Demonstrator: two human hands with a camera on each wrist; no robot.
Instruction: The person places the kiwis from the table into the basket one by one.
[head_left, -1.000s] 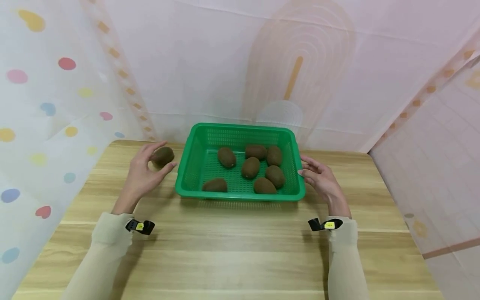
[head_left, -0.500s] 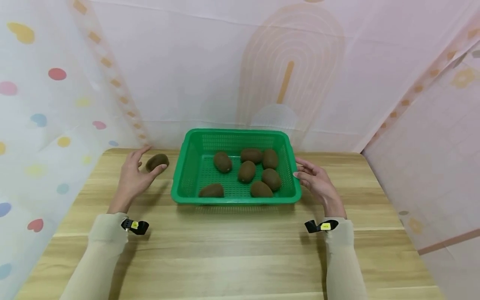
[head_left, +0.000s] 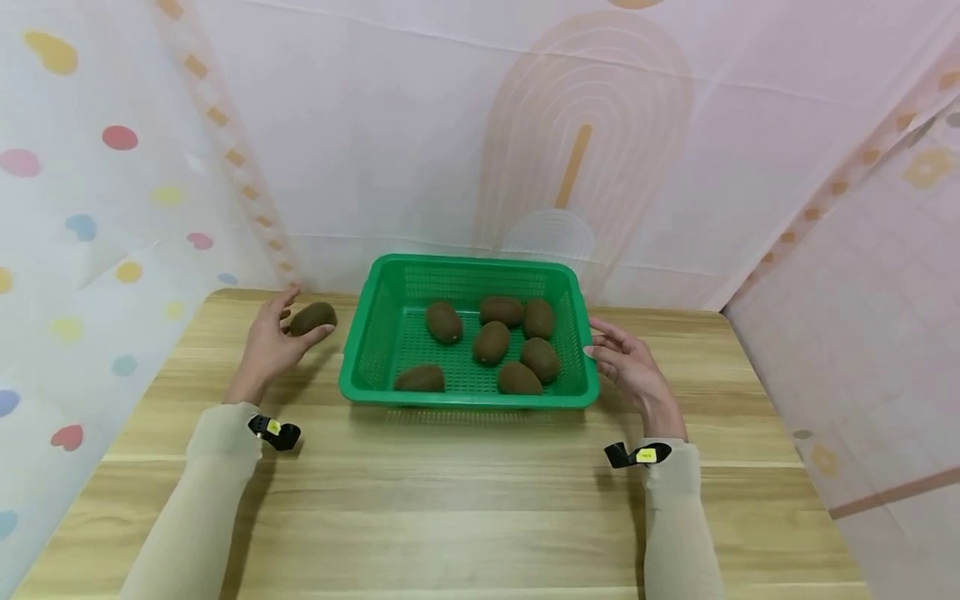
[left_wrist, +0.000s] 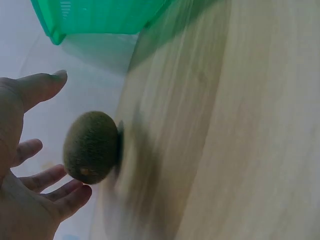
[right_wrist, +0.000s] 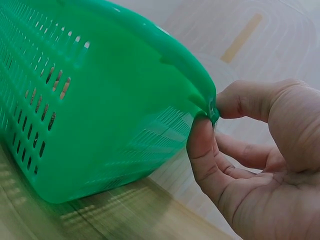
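My left hand (head_left: 273,346) curves loosely around a brown kiwi (head_left: 313,318) near the table's back left. In the left wrist view, fingertips (left_wrist: 75,197) reach the underside of the kiwi (left_wrist: 91,147), while the thumb stands apart from it. My right hand (head_left: 636,367) is at the right end of a green plastic basket (head_left: 468,399). The right wrist view shows its thumb and forefinger pinching the basket rim (right_wrist: 187,62). Inside the basket lie several kiwis (head_left: 491,342), most toward its right half, with one kiwi (head_left: 420,378) at the front left.
A light wood-grain table (head_left: 450,500) carries the basket, which stands close to the back wall. Patterned sheets (head_left: 375,142) hang behind and on both sides. Black straps (head_left: 276,432) with yellow labels circle both sleeved wrists.
The left fingers have drawn back leftward from over the kiwi, spread, then come in closer beside it again. The right hand keeps its pinch on the basket rim. The head view has shifted slightly.
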